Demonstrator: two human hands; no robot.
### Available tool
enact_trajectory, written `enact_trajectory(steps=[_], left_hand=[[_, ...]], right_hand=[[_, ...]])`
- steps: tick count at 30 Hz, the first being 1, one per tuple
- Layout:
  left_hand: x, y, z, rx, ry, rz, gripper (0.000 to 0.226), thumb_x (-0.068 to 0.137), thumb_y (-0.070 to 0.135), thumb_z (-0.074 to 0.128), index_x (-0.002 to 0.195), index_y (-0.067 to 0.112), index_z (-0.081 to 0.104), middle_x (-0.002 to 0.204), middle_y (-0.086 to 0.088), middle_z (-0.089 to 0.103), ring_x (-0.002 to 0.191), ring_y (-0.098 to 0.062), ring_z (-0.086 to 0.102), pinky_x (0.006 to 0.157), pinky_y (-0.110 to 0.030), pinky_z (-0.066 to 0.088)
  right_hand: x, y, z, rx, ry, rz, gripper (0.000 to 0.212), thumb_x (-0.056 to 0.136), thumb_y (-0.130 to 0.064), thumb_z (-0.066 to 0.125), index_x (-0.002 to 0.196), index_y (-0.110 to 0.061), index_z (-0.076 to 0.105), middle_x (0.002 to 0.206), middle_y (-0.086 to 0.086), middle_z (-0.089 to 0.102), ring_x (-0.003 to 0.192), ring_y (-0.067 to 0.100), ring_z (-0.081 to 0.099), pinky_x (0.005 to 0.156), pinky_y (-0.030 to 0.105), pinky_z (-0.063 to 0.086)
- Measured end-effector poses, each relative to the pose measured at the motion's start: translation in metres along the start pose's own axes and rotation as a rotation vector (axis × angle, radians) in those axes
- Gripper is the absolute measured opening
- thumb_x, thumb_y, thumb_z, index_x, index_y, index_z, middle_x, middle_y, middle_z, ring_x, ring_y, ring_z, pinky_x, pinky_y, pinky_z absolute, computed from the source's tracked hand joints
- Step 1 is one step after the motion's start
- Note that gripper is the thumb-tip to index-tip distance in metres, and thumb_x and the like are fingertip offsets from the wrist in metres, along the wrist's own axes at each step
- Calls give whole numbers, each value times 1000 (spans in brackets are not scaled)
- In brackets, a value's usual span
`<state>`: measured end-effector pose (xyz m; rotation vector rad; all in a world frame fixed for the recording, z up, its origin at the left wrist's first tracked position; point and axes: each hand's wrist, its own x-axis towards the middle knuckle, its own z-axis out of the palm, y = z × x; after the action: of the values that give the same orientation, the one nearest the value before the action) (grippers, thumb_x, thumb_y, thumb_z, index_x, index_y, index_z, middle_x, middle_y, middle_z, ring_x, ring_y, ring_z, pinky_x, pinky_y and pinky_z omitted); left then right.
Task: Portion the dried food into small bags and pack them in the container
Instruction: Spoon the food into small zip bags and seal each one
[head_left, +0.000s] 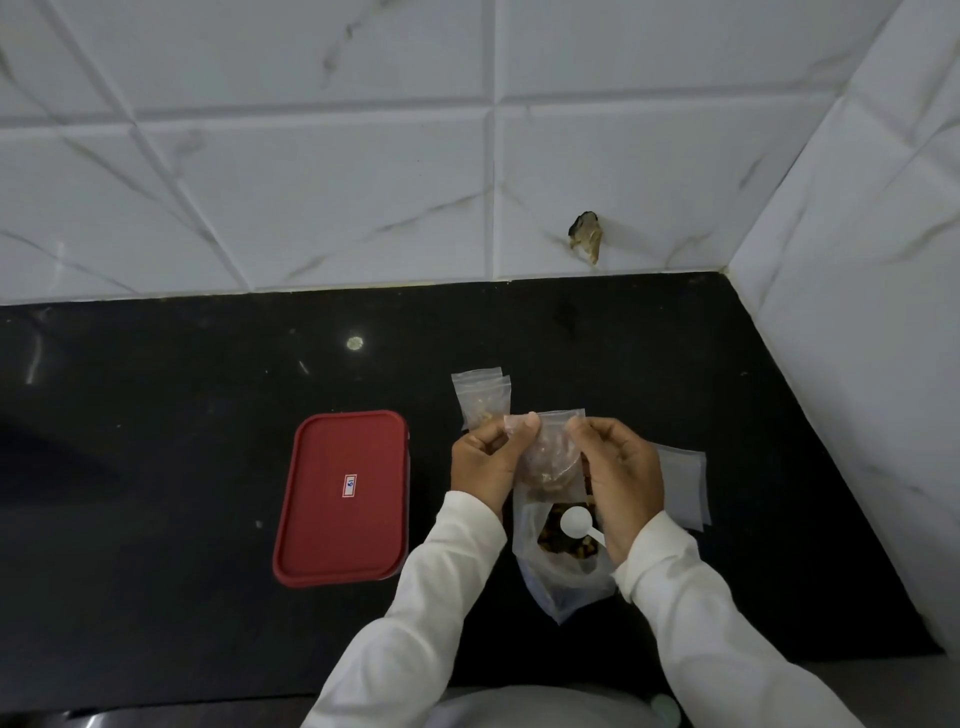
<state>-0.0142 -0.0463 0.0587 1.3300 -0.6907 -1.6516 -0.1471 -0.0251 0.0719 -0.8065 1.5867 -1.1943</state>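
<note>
1. We're holding a small bag (549, 452) up over the black counter (156, 467), with a bit of dried food sitting in its lower half
2. Our left hand (485, 457) is pinching the bag's top left corner between thumb and curled fingers, and our right hand (618, 478) is pinching the top right corner the same way
3. Right under our hands the big bag (563, 577) is lying open on the counter, with dark dried bits inside and a white scoop (576, 521) resting in its mouth
4. Two more bags (480, 397) are lying just behind our left hand, overlapping each other, the front one showing some food in it
5. A stack of empty bags (683, 483) is sitting just beside our right hand
6. The container (340, 496) is sitting off to the left, apart from all the bags, with its red lid on
</note>
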Motion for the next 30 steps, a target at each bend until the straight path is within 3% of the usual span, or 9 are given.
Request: enact_trajectory(steps=[5, 8, 12, 17, 21, 24, 30], left_hand=[[0, -3, -1, -47, 29, -47, 8, 86, 17, 73, 79, 15, 77, 93, -7, 77, 97, -26, 72, 97, -53, 53], [1, -5, 1, 17, 56, -5, 8, 87, 20, 73, 81, 16, 77, 92, -4, 77, 96, -24, 72, 95, -50, 54], [2, -2, 1, 156, 18, 67, 12, 84, 20, 76, 93, 13, 74, 97, -5, 76, 97, -20, 72, 93, -48, 56], [2, -5, 2, 201, 59, 96, 13, 81, 20, 79, 92, 13, 75, 97, -7, 75, 97, -24, 71, 88, -45, 58], [3, -7, 4, 229, 104, 58, 9, 83, 20, 77, 90, 16, 74, 93, -1, 75, 94, -19, 71, 83, -37, 59], [2, -8, 4, 185, 96, 19, 16, 82, 24, 78, 96, 14, 75, 93, -2, 77, 94, -21, 72, 86, -42, 59], [0, -1, -5, 1, 41, -79, 7, 87, 18, 72, 89, 14, 77, 100, -9, 76, 102, -29, 70, 93, -55, 55]], right_hand=[[0, 3, 2, 33, 10, 19, 10, 88, -25, 68, 79, -22, 72, 83, 0, 73, 87, 22, 70, 86, 51, 56], [-1, 5, 5, 41, 53, 12, 11, 87, -23, 68, 78, -20, 71, 81, 1, 72, 86, 25, 69, 84, 53, 56], [-2, 4, 4, 3, -7, -4, 10, 89, -29, 66, 83, -23, 70, 85, -3, 72, 86, 18, 70, 84, 47, 57], [-5, 7, 1, -48, -116, -63, 6, 89, -34, 66, 89, -29, 70, 91, -5, 72, 90, 13, 69, 84, 40, 58], [-4, 9, 5, -85, -85, -72, 4, 90, -29, 66, 89, -28, 70, 88, -9, 72, 87, 7, 68, 77, 29, 57], [-4, 9, 9, -40, -9, -20, 5, 90, -30, 65, 91, -28, 70, 88, -10, 71, 87, 8, 67, 70, 24, 54], [-1, 9, 9, 53, 6, 50, 8, 90, -29, 66, 91, -24, 71, 89, -3, 73, 87, 15, 70, 76, 35, 60]])
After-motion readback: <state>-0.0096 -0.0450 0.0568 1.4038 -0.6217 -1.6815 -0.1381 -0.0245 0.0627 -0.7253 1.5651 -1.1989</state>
